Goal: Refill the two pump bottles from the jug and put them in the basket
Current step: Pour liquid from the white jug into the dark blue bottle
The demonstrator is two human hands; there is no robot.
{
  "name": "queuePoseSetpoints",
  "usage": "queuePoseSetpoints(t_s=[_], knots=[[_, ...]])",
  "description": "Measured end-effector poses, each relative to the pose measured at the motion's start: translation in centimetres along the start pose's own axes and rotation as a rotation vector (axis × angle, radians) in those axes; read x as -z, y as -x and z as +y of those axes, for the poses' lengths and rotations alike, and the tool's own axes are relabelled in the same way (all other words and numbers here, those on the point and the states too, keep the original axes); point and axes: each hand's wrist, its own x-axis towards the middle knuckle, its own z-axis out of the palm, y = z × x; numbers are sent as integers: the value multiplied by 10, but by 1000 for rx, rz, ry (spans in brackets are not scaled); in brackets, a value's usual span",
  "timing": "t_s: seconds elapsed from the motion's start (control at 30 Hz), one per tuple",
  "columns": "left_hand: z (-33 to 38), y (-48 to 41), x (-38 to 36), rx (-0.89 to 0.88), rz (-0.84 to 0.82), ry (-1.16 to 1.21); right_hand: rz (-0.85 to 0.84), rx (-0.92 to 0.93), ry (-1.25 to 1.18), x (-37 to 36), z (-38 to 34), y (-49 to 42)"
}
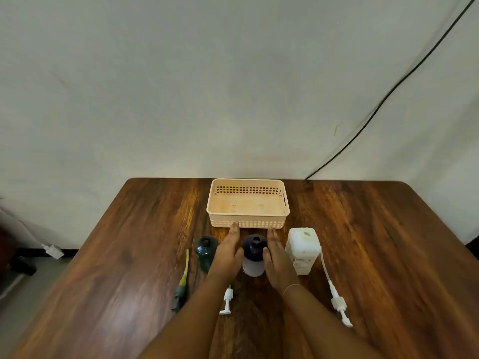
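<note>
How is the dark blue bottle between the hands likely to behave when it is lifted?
The dark blue round-shouldered bottle looks rigid, so it probably won't flex. Its neck is open with no pump fitted, so tilting could spill any contents. The left hand and right hand flank its smooth sides; it may be slippery.

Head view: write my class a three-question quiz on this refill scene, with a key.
1. True or false: the basket already holds a bottle.
2. Which bottle do both hands flank? A) the green bottle B) the blue bottle C) the jug
3. Fill in: all three containers stand with their pumps ____.

Key
1. False: it is empty.
2. B: the left hand and right hand sit on either side of it, open, not clearly gripping.
3. Off: the green pump, small white pump and long white pump lie on the table.
</note>
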Motion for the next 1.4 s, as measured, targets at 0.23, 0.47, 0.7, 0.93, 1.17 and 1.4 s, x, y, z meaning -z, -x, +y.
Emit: queuePoseSetpoints(t_s=[0.23, 0.47, 0.7, 0.93, 1.17, 1.4], knots=[[-8, -1, -10, 231, -185, 160, -151, -186, -296, 3, -2, 2], [-12, 4, -15, 227, -202, 199, -159, -190, -238, 7, 2, 11], [-17, 29, -17, 242, -232, 306, -144, -132, -149, 4, 15, 39], [-10, 37, -15, 256, -251, 304, -131, -118, -122, -1, 17, 46], [-3, 31, -20, 172, -157, 75, 156, -19, 51, 4, 26, 52], [-6, 28, -19, 174, -160, 40, 645, -261, 0, 23, 41, 16]])
